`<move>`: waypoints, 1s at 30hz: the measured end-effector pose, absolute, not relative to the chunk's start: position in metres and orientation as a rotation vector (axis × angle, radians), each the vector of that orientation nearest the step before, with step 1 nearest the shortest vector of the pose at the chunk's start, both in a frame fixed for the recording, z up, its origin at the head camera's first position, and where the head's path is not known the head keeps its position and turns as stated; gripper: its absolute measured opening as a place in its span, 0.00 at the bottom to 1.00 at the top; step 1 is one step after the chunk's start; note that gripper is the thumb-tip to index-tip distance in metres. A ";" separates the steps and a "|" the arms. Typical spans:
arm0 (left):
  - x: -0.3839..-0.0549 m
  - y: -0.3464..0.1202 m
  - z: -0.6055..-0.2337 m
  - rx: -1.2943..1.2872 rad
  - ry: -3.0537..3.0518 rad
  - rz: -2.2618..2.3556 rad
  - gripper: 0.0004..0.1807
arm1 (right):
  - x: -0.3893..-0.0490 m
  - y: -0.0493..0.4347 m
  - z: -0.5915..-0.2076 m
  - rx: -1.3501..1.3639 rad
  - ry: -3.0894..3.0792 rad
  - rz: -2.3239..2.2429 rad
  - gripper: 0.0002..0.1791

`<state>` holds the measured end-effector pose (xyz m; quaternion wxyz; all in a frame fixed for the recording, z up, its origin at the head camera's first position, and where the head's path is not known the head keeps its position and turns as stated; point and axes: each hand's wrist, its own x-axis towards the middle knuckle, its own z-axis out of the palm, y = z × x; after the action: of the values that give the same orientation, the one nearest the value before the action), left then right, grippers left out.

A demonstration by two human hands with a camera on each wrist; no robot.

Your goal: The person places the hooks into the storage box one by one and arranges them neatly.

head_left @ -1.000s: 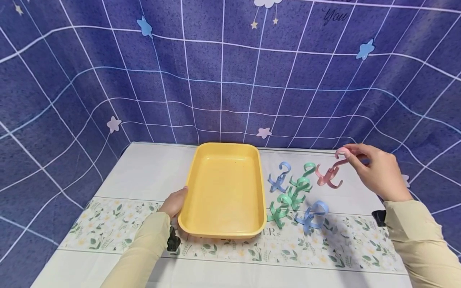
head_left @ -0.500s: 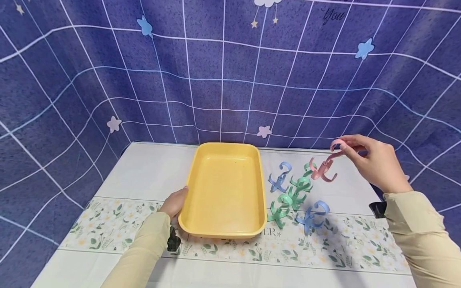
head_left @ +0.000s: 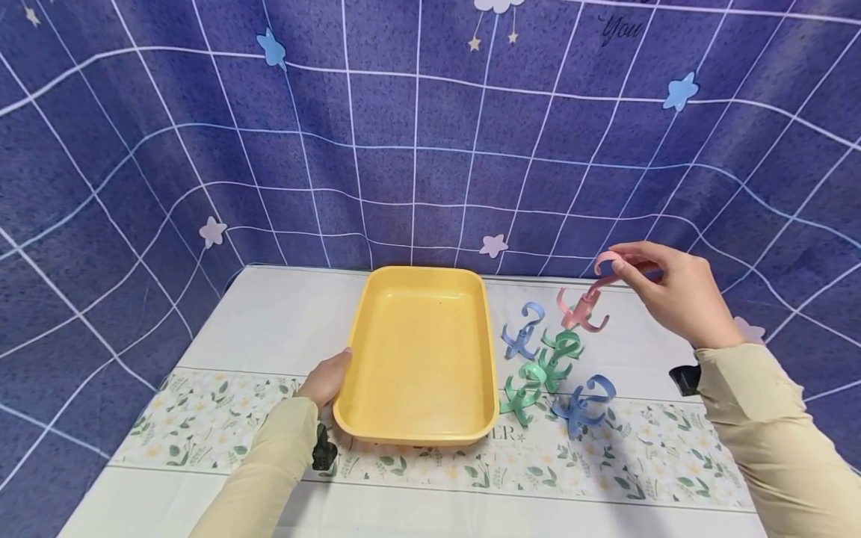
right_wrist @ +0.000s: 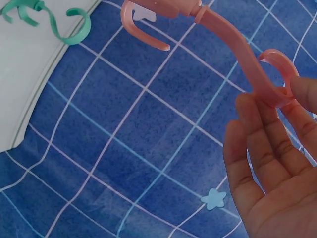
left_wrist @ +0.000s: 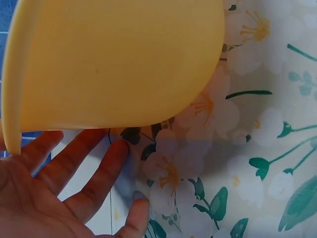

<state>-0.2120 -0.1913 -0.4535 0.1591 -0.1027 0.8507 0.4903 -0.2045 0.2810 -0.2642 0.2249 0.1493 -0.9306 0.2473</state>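
Observation:
In the head view my right hand (head_left: 679,295) pinches a pink multi-prong hanging hook (head_left: 580,308) by its curved top. The hook hangs tilted, prongs down, above the far part of the hook group; thumb and fingers meet at its bend in the right wrist view (right_wrist: 255,74). My left hand (head_left: 326,377) holds the left rim of a yellow tray (head_left: 492,359), thumb at the rim. From the left wrist view, its fingers (left_wrist: 94,193) lie spread against the tray's outer wall. The tray has nothing in it.
Right of the tray lie green hooks (head_left: 519,400), one mostly hidden behind the pink one, and two blue hooks (head_left: 519,342) (head_left: 580,411). A blue curtain (head_left: 430,172) with grid lines hangs behind the table. A white floral cloth (head_left: 269,314) covers the table.
My right hand has carried the pink hook leftward and slightly up, and it now covers most of the farthest green hook. The left hand and tray stay put.

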 end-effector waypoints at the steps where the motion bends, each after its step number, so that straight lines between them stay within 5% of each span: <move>1: -0.211 -0.192 -0.453 -0.293 2.435 1.398 0.38 | -0.205 0.279 -0.264 0.419 -2.573 0.689 0.15; 30: -0.208 -0.190 -0.451 -0.300 2.464 1.370 0.38 | -0.228 0.237 -0.265 0.514 -2.589 0.733 0.17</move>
<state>-0.2079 -0.1895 -0.4507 0.1529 -0.1045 0.8589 0.4775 -0.2281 0.2369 -0.2645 0.1996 0.1839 -0.9261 0.2620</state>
